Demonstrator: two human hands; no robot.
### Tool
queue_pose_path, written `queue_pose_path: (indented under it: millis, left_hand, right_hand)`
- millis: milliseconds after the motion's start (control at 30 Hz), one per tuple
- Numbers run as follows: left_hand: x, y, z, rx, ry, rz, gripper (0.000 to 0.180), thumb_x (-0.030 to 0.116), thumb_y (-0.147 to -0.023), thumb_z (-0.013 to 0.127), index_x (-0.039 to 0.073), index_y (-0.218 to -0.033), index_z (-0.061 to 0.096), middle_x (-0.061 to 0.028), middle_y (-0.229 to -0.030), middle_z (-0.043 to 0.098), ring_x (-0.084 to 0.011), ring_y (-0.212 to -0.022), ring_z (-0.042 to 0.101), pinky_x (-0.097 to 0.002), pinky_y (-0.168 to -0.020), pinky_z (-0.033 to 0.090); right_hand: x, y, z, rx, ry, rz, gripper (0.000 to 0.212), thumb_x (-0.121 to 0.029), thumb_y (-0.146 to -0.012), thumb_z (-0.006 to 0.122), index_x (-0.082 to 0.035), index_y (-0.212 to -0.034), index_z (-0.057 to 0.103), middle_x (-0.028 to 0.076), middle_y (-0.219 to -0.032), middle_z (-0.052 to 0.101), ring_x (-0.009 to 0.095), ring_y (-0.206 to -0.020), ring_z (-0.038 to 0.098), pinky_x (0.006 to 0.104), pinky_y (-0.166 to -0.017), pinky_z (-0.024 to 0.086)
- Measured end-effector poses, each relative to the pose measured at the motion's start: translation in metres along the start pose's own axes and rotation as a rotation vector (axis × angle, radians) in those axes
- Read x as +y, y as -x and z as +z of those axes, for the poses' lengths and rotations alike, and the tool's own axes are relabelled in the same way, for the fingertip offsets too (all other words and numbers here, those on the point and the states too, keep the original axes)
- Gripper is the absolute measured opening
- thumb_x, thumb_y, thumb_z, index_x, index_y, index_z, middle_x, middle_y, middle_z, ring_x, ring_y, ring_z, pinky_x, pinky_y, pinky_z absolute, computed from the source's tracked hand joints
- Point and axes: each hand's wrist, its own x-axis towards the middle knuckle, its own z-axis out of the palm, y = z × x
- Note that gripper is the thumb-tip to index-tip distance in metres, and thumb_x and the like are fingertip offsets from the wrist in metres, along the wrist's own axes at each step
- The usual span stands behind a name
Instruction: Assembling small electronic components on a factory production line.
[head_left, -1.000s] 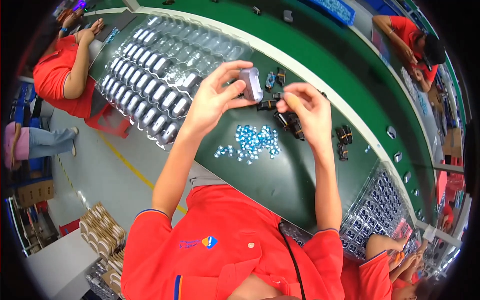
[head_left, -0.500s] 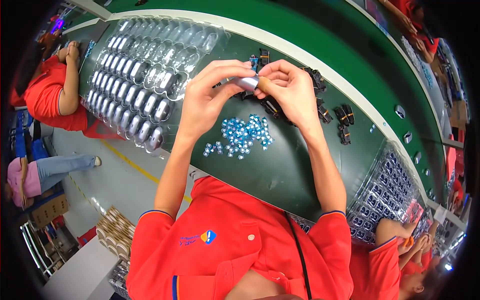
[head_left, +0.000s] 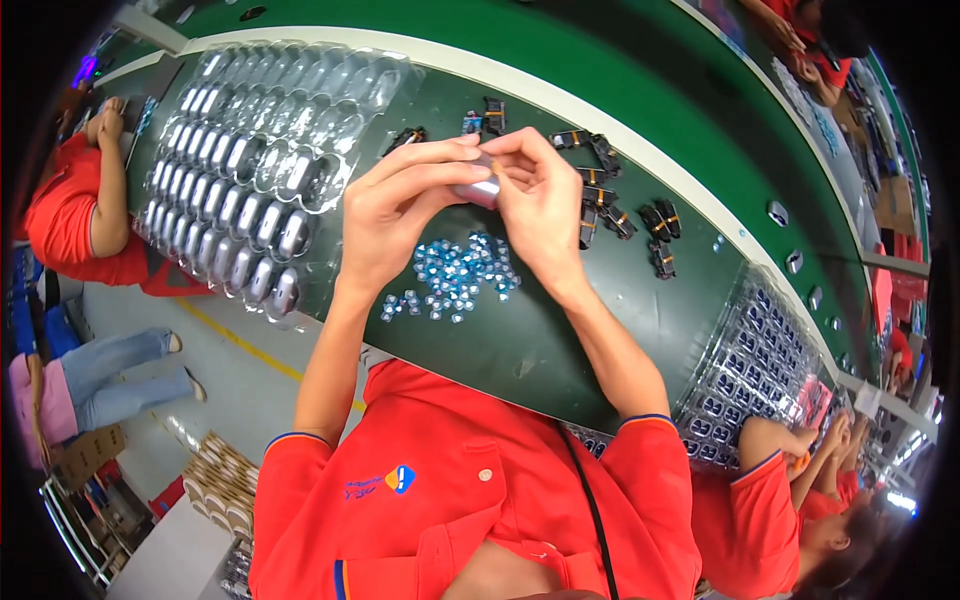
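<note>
My left hand (head_left: 393,205) and my right hand (head_left: 541,205) meet over the green worktable (head_left: 540,345). Between them is a shiny silver casing (head_left: 481,190) with rounded edges. The left fingers lie along its top and the left thumb is under it. At its upper right side, the right thumb and fingers pinch it; what they cover there is hidden. Just below the hands lies a loose pile of small blue-and-white pieces (head_left: 455,272). Black parts with orange bands (head_left: 600,190) are scattered beyond and to the right of my hands.
A clear plastic tray (head_left: 310,85) at left holds rows of silver casings (head_left: 235,200). Another clear tray (head_left: 745,375) with dark parts stands at right. Beyond a pale rail runs a green belt (head_left: 640,60) carrying a few casings. Red-shirted people sit on both sides.
The whole view has shifted, so the table things appear farther left. In my hands the casing has tilted, and my right thumb has moved from its right end toward its upper side.
</note>
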Motion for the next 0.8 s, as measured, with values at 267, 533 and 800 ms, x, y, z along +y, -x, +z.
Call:
queue_pose_path:
  millis: [267,533,800]
  left_hand:
    - [-0.002,-0.006,-0.01,0.017,0.138,-0.177,0.031,-0.013,-0.08,0.064,0.001,-0.108,0.071,-0.0116,-0.112,0.067,-0.0229,-0.108,0.064,-0.0314,-0.088,0.056]
    - [-0.009,-0.018,-0.01,0.033,0.118,-0.268,0.034,-0.012,-0.081,0.064,0.001,-0.111,0.07,-0.011,-0.115,0.065,-0.0185,-0.107,0.063,-0.0298,-0.087,0.055]
    - [-0.017,-0.023,-0.005,0.053,0.225,-0.326,0.031,-0.007,-0.083,0.065,0.002,-0.112,0.07,-0.0092,-0.111,0.066,-0.0173,-0.101,0.066,-0.0301,-0.088,0.055]
  right_hand:
    - [-0.014,-0.012,-0.047,-0.12,0.122,0.101,0.024,-0.008,-0.09,0.066,0.004,-0.11,0.067,0.008,-0.092,0.07,0.014,-0.077,0.067,0.0269,-0.073,0.054]
    - [-0.001,-0.042,-0.121,0.048,1.295,-0.117,0.033,-0.014,-0.086,0.07,0.001,-0.115,0.067,0.013,-0.094,0.07,0.017,-0.08,0.067,0.0319,-0.074,0.055]
    - [-0.013,-0.033,-0.122,-0.018,0.194,0.169,0.032,-0.009,-0.09,0.064,0.0,-0.12,0.063,0.015,-0.109,0.067,0.02,-0.092,0.066,0.0321,-0.079,0.056]
